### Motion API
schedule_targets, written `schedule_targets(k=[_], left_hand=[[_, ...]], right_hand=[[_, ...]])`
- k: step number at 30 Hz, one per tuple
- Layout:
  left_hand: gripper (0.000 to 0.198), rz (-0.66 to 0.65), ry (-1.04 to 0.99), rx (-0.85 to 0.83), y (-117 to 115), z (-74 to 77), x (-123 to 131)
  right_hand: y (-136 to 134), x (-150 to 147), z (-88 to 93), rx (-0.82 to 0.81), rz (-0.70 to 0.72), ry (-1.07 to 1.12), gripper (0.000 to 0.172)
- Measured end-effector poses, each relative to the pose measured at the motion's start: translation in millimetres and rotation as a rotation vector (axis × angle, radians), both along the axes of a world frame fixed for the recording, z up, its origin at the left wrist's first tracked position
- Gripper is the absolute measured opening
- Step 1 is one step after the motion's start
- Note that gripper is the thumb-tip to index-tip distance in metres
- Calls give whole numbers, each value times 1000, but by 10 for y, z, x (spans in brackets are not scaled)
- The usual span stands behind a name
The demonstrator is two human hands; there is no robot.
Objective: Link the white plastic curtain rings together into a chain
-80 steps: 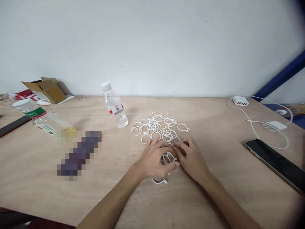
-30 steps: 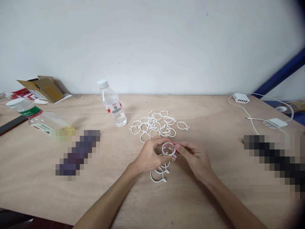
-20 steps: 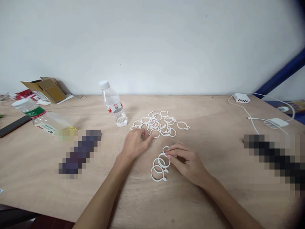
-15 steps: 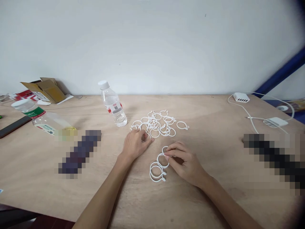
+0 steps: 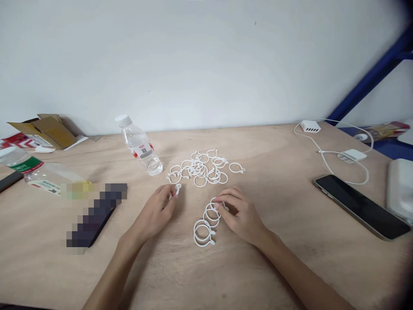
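A heap of white plastic rings (image 5: 203, 167) lies on the wooden table (image 5: 277, 241) in the middle. My left hand (image 5: 158, 212) is closed on one white ring (image 5: 176, 188), lifted just this side of the heap. My right hand (image 5: 240, 213) pinches the far end of a short chain of linked white rings (image 5: 205, 224) that lies on the table between my hands.
An upright clear water bottle (image 5: 138, 146) stands left of the heap. A bigger bottle (image 5: 38, 174) lies at the far left, with a cardboard box (image 5: 41, 129) behind it. A phone (image 5: 359, 206), a white charger and cable (image 5: 342, 155) lie to the right.
Both hands held one ring at the chain; then my left hand reached to the heap, took a ring and drew it back. My right hand stayed on the chain. The view swung right.
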State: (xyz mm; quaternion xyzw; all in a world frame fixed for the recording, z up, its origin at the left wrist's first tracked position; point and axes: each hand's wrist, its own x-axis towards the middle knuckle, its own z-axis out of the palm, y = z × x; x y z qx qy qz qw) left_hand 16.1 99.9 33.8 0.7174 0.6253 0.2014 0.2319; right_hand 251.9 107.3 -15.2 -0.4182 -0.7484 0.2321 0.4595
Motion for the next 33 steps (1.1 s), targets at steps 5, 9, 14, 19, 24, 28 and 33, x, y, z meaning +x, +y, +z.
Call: schedule_targets(k=[5, 9, 14, 19, 24, 28, 33], left_hand=[[18, -95, -47, 77, -45, -35, 163], [27, -202, -104, 358, -12, -236, 327], [43, -416, -170, 630, -39, -398, 510], [50, -446, -229, 731, -76, -430, 586], [47, -352, -341, 594, -93, -441, 553], [38, -300, -476, 402, -109, -436, 518], [32, -275, -601, 175, -120, -400, 499]], right_hand=[[29, 34, -15, -97, -57, 32, 12], [52, 65, -15, -232, -84, 104, 21], [51, 51, 28, -285, -22, 132, 34], [35, 50, 52, -340, 24, 190, 37], [35, 61, 50, -431, 46, 261, 29], [39, 34, 53, -372, 70, 259, 31], [32, 10, 85, -419, 92, 293, 25]])
